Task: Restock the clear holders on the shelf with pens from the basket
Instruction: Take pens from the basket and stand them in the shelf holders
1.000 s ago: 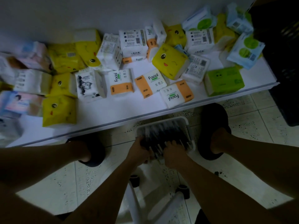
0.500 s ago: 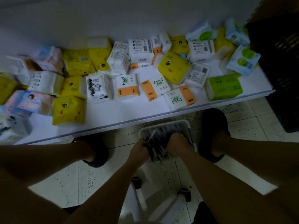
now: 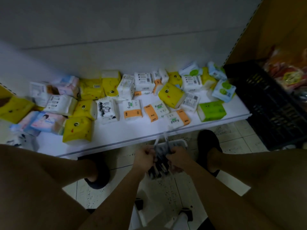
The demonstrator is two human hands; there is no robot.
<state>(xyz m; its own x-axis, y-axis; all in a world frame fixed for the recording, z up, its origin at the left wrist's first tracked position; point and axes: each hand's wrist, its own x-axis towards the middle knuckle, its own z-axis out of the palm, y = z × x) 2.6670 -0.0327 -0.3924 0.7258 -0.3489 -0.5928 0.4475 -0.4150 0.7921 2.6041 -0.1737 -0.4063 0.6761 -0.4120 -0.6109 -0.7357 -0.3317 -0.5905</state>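
Pens [image 3: 159, 165] gathered in both hands over the basket [image 3: 180, 144]
Left hand [image 3: 144, 157] and right hand [image 3: 179, 158] each curl their fingers round opposite sides of one dark bundle, likely to square it up for a single carry; a few blurred ends stick up past the knuckles toward the shelf [image 3: 123, 131] lip. Basket sits low between the feet [image 3: 207, 145], part hidden by the hands, just short of that lip. Clear holders not in view; tissue packs [image 3: 78, 130] crowd the shelf, leaving a bare strip along its front. Black crate [image 3: 269, 107] stands close on the right. Open room looks best straight up and back toward the body; the lip is the edge to mind
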